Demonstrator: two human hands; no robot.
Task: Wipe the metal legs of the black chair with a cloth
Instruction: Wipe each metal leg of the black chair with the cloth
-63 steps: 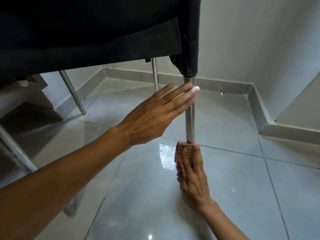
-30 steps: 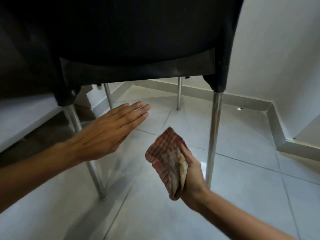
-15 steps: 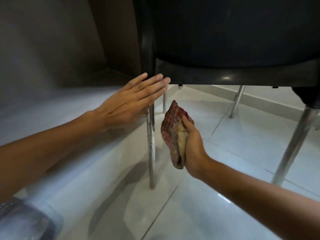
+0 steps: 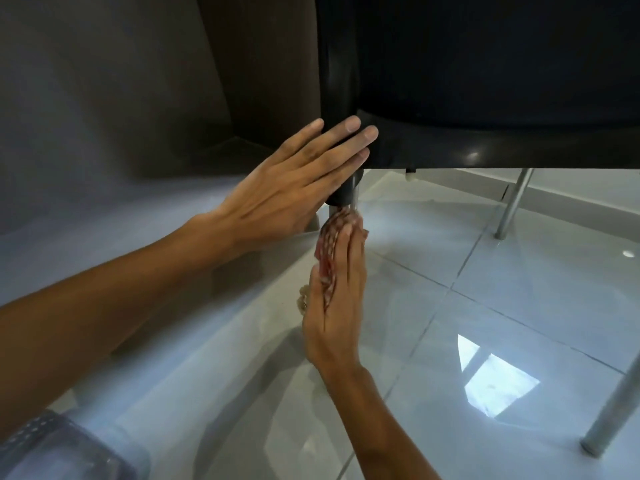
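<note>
The black chair (image 4: 485,81) fills the upper right of the head view. My left hand (image 4: 294,181) lies flat, fingers together, against the chair's black front corner socket. Just below it my right hand (image 4: 337,292) wraps the red checked cloth (image 4: 327,251) around the metal leg (image 4: 354,199); only a short stretch of that leg shows above the cloth, the rest is hidden behind the hand. Two other metal legs show: one at the far right back (image 4: 512,206), one at the near right (image 4: 613,407).
Glossy pale floor tiles (image 4: 485,289) spread under the chair, with a bright window reflection at the right. A dark wall or panel (image 4: 156,81) rises at the left. A grey skirting runs along the back right. A patterned sleeve edge (image 4: 52,448) shows bottom left.
My right hand has moved in from beside the leg and closed the cloth around it, just under the seat. My left hand has shifted onto the chair's corner. The view has come closer.
</note>
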